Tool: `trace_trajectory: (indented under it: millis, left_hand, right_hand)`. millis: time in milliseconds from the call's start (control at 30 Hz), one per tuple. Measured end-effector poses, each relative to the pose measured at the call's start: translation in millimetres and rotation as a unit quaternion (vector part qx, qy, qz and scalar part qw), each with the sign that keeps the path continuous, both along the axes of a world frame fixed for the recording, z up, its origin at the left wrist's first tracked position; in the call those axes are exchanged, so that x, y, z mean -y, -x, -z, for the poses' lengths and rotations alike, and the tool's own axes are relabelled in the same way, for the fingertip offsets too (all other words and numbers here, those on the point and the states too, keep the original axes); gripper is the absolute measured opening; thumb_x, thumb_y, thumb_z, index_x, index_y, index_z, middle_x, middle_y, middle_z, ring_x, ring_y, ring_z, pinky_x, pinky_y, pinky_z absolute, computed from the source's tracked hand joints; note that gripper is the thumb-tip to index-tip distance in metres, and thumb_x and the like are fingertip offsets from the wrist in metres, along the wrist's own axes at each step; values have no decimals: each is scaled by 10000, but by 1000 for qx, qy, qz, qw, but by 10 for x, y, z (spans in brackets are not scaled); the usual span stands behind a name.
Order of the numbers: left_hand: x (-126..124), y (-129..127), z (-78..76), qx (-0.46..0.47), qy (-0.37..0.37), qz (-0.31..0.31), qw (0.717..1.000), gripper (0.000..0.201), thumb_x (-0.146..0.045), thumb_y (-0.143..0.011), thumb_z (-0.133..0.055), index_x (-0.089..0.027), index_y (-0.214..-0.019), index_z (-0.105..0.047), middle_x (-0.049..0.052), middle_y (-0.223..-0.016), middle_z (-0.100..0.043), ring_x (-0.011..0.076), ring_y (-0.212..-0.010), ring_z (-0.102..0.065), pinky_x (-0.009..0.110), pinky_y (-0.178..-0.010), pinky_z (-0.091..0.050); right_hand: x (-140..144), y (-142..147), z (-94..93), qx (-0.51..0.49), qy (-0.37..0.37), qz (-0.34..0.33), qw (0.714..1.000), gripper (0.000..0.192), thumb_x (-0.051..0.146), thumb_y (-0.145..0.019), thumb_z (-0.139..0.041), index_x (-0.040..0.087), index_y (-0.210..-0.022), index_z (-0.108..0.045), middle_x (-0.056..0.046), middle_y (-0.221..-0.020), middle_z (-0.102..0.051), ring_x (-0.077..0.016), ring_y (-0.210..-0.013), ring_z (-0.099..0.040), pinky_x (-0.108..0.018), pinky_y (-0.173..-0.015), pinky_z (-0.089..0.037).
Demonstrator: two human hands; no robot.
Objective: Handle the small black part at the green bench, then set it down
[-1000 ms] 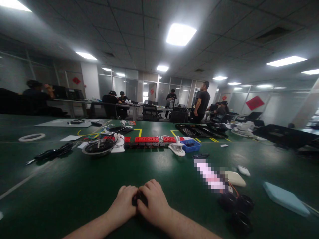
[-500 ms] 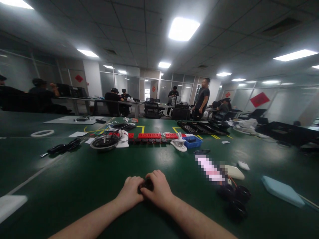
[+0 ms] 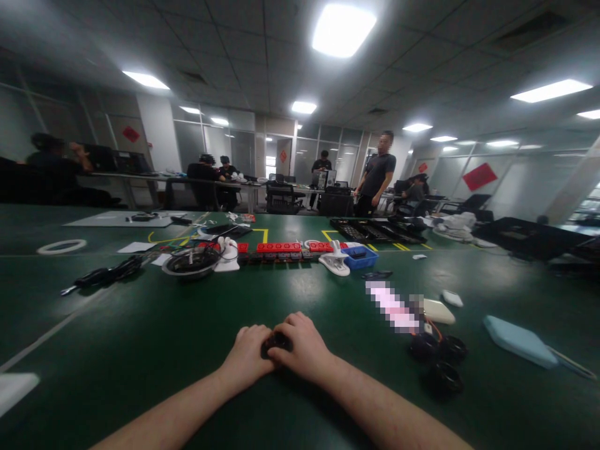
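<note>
Green table (image 3: 140,350), both hands working together at the near edge.
Left hand (image 3: 247,357) and right hand (image 3: 304,347) are pressing against each other, gripping a small black part (image 3: 275,342) between them; black wheels (image 3: 438,359) lying nearby.

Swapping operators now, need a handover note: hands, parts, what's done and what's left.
Left hand and right hand: both closed together on a small black part, resting on the green table.
Three black wheels lie loose to the right, with a white case beyond them.
Done: can't tell; the part is mostly hidden by the fingers.
Left: probably the wheels, which lie untouched.
</note>
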State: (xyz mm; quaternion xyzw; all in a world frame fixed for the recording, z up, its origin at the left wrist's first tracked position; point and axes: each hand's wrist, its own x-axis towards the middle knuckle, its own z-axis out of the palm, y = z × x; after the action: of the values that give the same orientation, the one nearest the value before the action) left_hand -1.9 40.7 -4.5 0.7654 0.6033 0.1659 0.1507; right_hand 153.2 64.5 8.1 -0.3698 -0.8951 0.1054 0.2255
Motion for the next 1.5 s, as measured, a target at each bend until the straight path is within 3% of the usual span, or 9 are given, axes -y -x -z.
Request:
trace_trajectory:
  millis: [367, 500, 700, 1033, 1333, 1500]
  left_hand:
    - [-22, -8, -18, 5, 25, 2, 1000, 132, -232, -624, -527, -201, -751, -551, 1, -809, -574, 184, -814, -515, 311, -768, -350]
    - [-40, -4, 16, 9, 22, 1, 1000, 104, -214, -651, -508, -207, -744, -552, 2, -809, -580, 182, -829, -514, 313, -786, -346]
    - [-31, -4, -10, 13, 27, -10, 999, 85, -232, -663, -521, -201, -736, -551, 7, -822, -586, 179, -818, -517, 319, -785, -356]
    - [-57, 2, 32, 18, 29, -27, 999, 140, -158, -593, -516, -198, -724, -541, -3, -792, -583, 173, -781, -513, 310, -754, -358]
    - [-40, 11, 11, 14, 22, -38, 999, 63, -248, -627, -527, -206, -672, -514, -19, -737, -559, 166, -756, -512, 302, -753, -340]
    - [-33, 20, -15, -1, 16, -50, 999, 135, -338, -665, -517, -203, -661, -508, -10, -735, -558, 181, -749, -516, 314, -744, -349]
  right_hand:
    - [48, -35, -37, -10, -20, -56, 998, 214, 268, -725, -613, 180, -917, -576, -35, -872, -523, -177, -855, -441, -303, -767, -356]
    - [93, -16, -8, -27, -41, -88, 995, 198, 360, -750, -592, 182, -836, -589, -56, -967, -500, -195, -927, -420, -334, -812, -348]
    - [99, -10, 47, -68, -64, -89, 992, 131, 313, -738, -600, 183, -747, -610, -63, -1041, -478, -219, -1032, -372, -368, -891, -315]
    - [54, -10, 105, -97, -112, -103, 984, 82, 233, -709, -547, 178, -685, -603, -56, -993, -515, -219, -981, -402, -431, -953, -254]
    - [-8, -49, 112, -93, -133, -66, 984, 147, 222, -728, -517, 180, -661, -641, -62, -972, -551, -226, -991, -410, -447, -976, -224]
    - [-37, -53, 111, -61, -118, -17, 991, 161, 244, -752, -528, 173, -655, -635, -66, -979, -550, -226, -989, -400, -431, -974, -224]
